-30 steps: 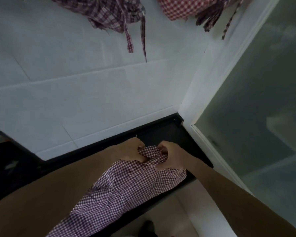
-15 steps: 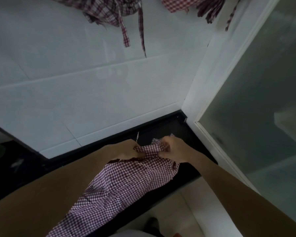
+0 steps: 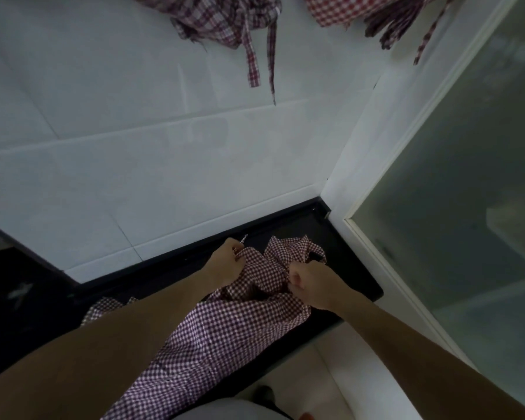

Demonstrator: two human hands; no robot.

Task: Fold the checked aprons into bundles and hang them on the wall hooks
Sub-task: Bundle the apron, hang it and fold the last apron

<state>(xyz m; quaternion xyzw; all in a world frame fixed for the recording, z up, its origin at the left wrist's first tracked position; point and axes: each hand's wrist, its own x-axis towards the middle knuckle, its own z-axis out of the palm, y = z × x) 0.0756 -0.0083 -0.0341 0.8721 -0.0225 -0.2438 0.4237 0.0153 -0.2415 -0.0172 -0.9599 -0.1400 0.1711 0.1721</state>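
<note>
I've got both hands on the apron (image 3: pixel 225 334) right now, down over the dark bench (image 3: pixel 358 277) at the foot of the tiled wall (image 3: pixel 134 147). My left hand (image 3: pixel 225 265) pinches the top edge, fingers curled round the cloth; my right hand (image 3: pixel 312 283) is a closed fist bunching the cloth beside it. The upper part is crumpled between the 2 hands, and the long lower part trails back toward me, off the bench edge.

Risk I see: that trailing length is loose, so if I gather only the top, the bundle may come out lopsided and unravel once lifted. A strap looks to poke out by my left hand; it could slip free and dangle. 2 other aprons (image 3: pixel 225 19) (image 3: pixel 346 10) hang high above, well apart from my hands, so the lift is long and a weak grip could spill the folds.
</note>
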